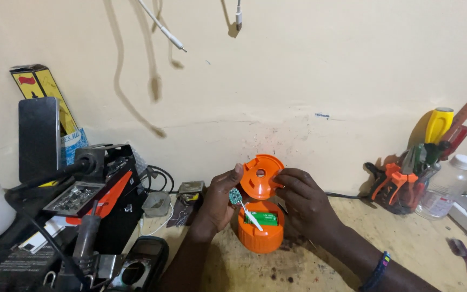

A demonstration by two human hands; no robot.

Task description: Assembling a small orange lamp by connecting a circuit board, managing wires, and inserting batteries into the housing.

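Closest to me, at the lower left, a dark multimeter point(141, 265) is lying beside a soldering station point(90, 189). I am seeing the left hand point(217, 203) pinching a small green circuit board point(235, 196), while the right hand point(304, 200) is curling its fingers on an orange lid point(260, 176) tilted above the orange round housing point(260, 230) on the workbench point(352, 254). Farther right, a tool holder point(406, 184) is standing beside a clear bottle point(447, 186).

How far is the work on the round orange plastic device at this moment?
Done: the round orange plastic base is open, showing a green battery. In hand: the right hand holds the orange plastic lid tilted above it; the left hand holds a small green circuit board. Left: lid and board are not yet seated on the base.
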